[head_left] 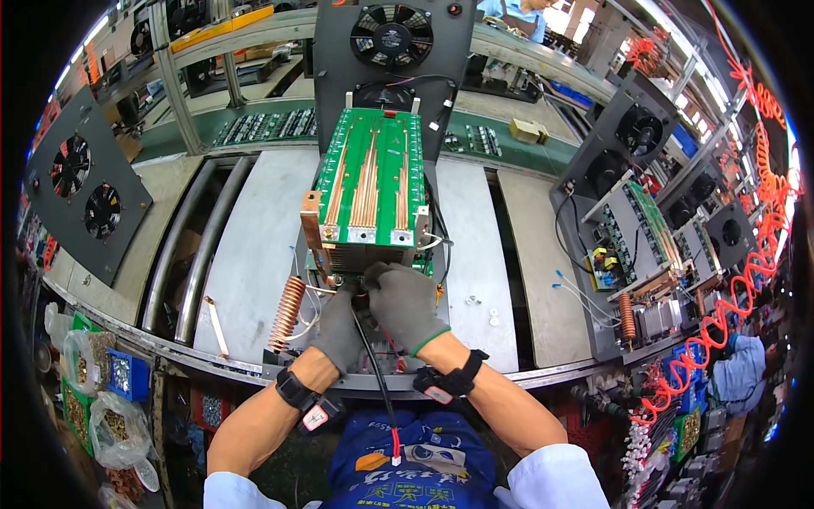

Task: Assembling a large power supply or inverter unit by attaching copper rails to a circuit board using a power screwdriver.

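Bins of small parts sit at your near left, below a gray panel with two fans that leans on the left side of the line. Right of it run two metal rollers, then a copper strip lying by the near edge of the pale work surface.

Your left forearm reaches up and inward from the near edge, a black band at the wrist. Your gray-gloved left hand points away from you, just right of an upright copper coil. Between your hands a black cable hangs toward your lap, ending in a white plug.

Ahead, at center, stands the assembly: a green circuit board with copper bars, on a dark finned block, before a tall gray fan panel. Your right hand bends in from the right at its near side, knuckles up, fingers curled beside the left ones. Both sets of fingertips are close together but hidden; you cannot tell what either clamps.

Farther right are small white pieces, another assembly with its own copper coil, and a red coiled hose.
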`<state>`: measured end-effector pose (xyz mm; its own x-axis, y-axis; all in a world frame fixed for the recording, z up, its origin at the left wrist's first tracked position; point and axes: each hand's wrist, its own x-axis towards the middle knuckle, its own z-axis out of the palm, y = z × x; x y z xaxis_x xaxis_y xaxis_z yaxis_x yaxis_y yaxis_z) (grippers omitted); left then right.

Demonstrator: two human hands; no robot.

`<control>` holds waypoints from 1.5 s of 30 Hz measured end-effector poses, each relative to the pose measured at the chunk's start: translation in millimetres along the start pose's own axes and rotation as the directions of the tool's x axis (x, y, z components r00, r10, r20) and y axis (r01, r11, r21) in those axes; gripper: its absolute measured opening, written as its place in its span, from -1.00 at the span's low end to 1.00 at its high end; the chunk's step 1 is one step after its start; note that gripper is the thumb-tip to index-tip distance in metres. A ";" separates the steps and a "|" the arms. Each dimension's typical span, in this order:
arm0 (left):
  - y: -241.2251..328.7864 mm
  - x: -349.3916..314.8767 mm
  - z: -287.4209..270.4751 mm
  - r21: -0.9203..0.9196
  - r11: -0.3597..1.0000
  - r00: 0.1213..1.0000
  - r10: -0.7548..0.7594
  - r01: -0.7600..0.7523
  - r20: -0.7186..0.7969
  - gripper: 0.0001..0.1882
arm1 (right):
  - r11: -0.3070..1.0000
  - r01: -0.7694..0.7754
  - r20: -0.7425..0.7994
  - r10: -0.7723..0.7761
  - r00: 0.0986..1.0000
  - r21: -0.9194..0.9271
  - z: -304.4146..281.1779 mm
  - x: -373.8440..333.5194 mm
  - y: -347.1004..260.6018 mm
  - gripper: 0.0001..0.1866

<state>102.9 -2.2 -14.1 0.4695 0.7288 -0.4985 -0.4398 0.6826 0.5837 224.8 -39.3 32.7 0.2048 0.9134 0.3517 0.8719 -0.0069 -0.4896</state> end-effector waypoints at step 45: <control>2.2 -2.0 3.1 0.013 1.000 0.991 0.022 -0.024 0.132 -0.58 | 0.993 -0.018 0.159 0.036 0.987 -0.116 -5.4 8.0 1.4 -0.73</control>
<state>103.4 -2.3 -9.8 0.5564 0.7301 -0.3967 -0.4407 0.6641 0.6040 230.1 -34.2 39.1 0.1629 0.9656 0.2027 0.9139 -0.0702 -0.3998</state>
